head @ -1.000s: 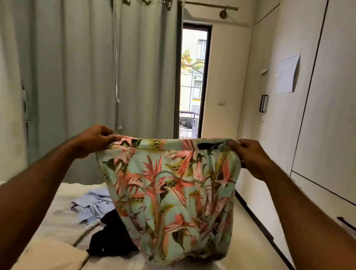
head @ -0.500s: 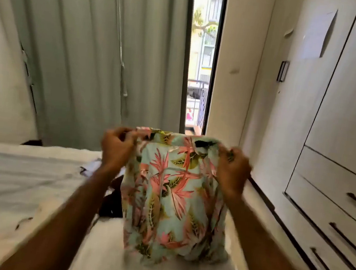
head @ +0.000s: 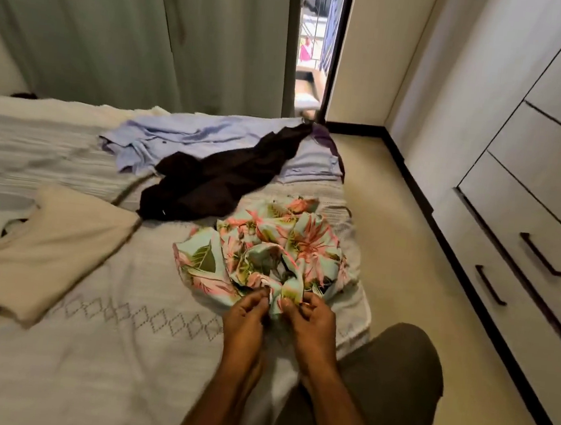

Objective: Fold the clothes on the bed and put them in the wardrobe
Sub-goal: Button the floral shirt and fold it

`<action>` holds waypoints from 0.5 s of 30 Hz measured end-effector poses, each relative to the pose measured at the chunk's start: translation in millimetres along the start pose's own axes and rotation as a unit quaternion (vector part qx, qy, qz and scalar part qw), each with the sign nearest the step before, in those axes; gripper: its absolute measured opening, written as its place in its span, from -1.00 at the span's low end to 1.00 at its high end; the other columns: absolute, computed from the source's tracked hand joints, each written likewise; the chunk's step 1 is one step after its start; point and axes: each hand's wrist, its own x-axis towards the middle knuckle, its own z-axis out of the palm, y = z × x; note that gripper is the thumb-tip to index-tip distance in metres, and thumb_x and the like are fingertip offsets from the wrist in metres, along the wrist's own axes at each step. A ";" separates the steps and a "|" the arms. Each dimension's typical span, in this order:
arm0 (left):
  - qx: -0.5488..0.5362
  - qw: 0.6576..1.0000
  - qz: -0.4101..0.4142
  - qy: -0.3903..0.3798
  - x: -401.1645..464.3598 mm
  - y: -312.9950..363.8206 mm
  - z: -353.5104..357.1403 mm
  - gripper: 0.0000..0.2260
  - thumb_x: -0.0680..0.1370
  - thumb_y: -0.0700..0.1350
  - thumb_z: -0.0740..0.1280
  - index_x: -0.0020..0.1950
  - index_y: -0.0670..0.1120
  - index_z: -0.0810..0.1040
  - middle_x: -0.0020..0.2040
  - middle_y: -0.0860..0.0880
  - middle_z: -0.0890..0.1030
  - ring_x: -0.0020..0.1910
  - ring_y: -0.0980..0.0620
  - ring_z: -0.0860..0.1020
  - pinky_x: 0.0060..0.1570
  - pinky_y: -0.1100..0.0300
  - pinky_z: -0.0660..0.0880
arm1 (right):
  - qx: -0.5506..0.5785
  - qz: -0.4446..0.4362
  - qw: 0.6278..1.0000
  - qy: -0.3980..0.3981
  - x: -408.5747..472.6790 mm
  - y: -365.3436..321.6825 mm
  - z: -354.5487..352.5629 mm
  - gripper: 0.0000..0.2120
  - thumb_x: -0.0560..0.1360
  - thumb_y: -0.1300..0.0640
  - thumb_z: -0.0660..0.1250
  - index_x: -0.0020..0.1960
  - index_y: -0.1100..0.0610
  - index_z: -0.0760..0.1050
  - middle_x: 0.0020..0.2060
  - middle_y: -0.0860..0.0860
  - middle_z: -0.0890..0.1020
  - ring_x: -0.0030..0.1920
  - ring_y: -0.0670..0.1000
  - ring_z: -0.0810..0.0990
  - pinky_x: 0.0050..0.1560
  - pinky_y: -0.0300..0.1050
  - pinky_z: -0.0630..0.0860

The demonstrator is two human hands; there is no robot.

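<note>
Floral garment [head: 274, 253] pinched by left hand [head: 246, 316] and right hand [head: 313, 319]; black garment [head: 220, 181] just beyond.

Both forearms extended forward, close together. Left hand [head: 246, 316] and right hand [head: 313, 319] side by side, fingers curled, pinching floral garment [head: 268, 252] edge.

I see bare bed [head: 110, 367] near left; beige garment [head: 42, 256] and black garment [head: 212, 188] block farther reach.
</note>
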 end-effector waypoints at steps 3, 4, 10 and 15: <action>0.041 0.998 0.055 0.008 -6.0 -4.4 5.7 -0.87 0.55 -0.28 0.42 0.04 -0.10 0.69 -0.06 -0.02 0.74 0.00 0.02 0.69 0.04 0.15 0.63 | 0.030 -0.021 0.999 0.027 -3.1 -3.9 1.4 -0.89 0.49 0.21 0.50 -0.02 0.05 0.68 -0.12 0.00 0.75 -0.04 -0.06 0.71 -0.04 -0.18 0.63; 0.060 0.996 0.066 0.020 -5.7 -7.4 5.6 -0.87 0.53 -0.27 0.45 0.05 -0.12 0.70 -0.06 -0.03 0.74 -0.01 0.02 0.70 0.04 0.13 0.64 | 0.043 -0.024 0.998 0.040 -2.1 -2.6 2.5 -0.89 0.47 0.22 0.51 -0.03 0.06 0.68 -0.11 0.01 0.74 -0.04 -0.08 0.71 -0.04 -0.21 0.62; 0.096 0.990 0.107 0.007 -1.9 -16.6 7.3 -0.87 0.60 -0.20 0.38 -0.05 0.00 0.69 -0.09 -0.01 0.73 -0.04 0.06 0.68 0.00 0.15 0.62 | 0.109 0.027 0.993 0.019 1.8 -0.6 3.2 -0.80 0.47 0.25 0.49 0.10 0.20 0.66 -0.05 0.09 0.75 0.03 0.06 0.72 0.06 -0.04 0.65; 0.130 0.978 0.161 0.030 0.8 -7.7 4.7 -0.90 0.66 -0.17 0.28 -0.01 -0.08 0.58 -0.13 0.00 0.65 -0.14 0.15 0.60 -0.16 0.30 0.53 | 0.123 0.055 0.991 0.015 -0.9 -0.7 2.6 -0.87 0.48 0.22 0.49 0.01 0.23 0.66 -0.18 0.19 0.72 -0.20 0.09 0.68 -0.15 -0.07 0.63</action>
